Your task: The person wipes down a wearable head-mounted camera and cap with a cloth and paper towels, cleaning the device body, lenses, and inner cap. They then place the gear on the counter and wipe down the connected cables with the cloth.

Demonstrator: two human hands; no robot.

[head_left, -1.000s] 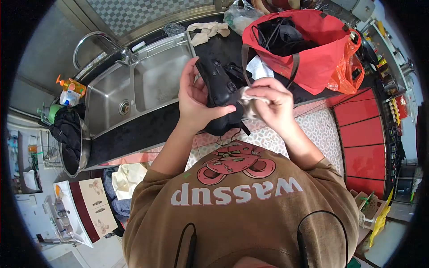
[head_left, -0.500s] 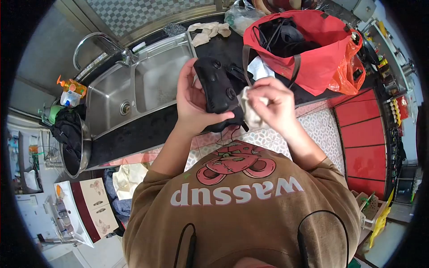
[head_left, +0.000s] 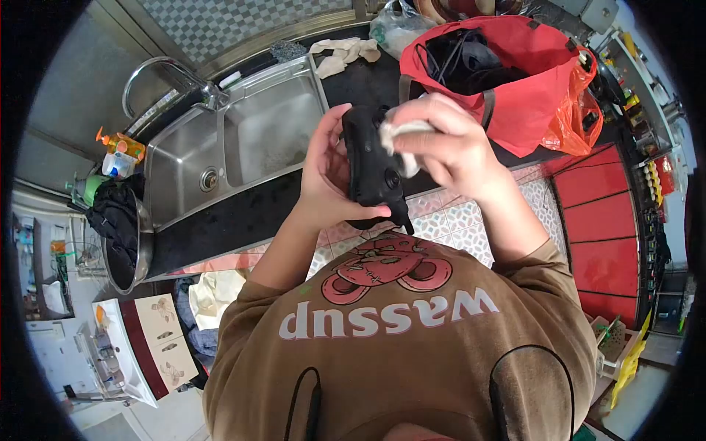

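My left hand (head_left: pixel 323 169) is wrapped round a black remote controller (head_left: pixel 365 158) with two round thumbsticks on its face. It is held up over the front edge of the counter, with the thumb along its lower end. My right hand (head_left: pixel 448 143) is closed on a bunched, off-white cloth (head_left: pixel 412 137). The cloth lies against the controller's right side and covers part of its face. Some of the cloth is hidden behind my fingers, which are slightly blurred.
To the left is a double steel sink (head_left: pixel 268 132) with a faucet (head_left: pixel 165 70). A large red bag (head_left: pixel 507 110) stands on the black counter (head_left: pixel 213 234) at the right. Another pale cloth (head_left: pixel 342 55) lies behind the sink. A metal basin (head_left: pixel 142 242) holds black fabric.
The controller has shifted right and slightly down in my left hand. My right hand has moved up and left, bringing the cloth from beside the controller onto its face.
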